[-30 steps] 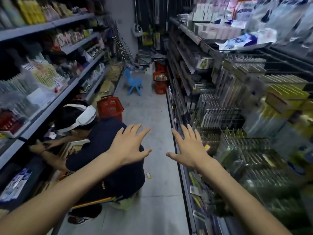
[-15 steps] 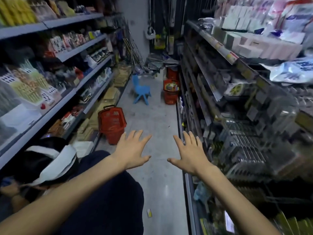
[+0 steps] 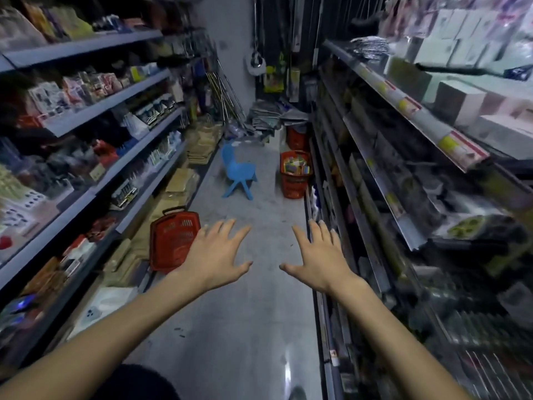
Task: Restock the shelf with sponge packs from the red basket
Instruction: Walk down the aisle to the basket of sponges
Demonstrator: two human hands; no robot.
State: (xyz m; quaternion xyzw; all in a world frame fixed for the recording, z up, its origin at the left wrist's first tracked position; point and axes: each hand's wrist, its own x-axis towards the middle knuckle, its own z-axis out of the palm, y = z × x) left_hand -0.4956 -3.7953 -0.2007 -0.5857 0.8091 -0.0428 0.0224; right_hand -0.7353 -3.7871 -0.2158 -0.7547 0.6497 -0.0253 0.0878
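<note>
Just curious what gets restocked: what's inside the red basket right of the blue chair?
Colourful packs, yellow, green, pink, fill the red basket to the rim. Lower layers are hidden.

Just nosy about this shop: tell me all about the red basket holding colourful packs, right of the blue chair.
The red plastic basket with latticed walls stands upright on the grey floor, close to the right-hand shelving, right of the small blue plastic chair and apart from it. Yellow, green and pink packs fill it to the rim.
</note>
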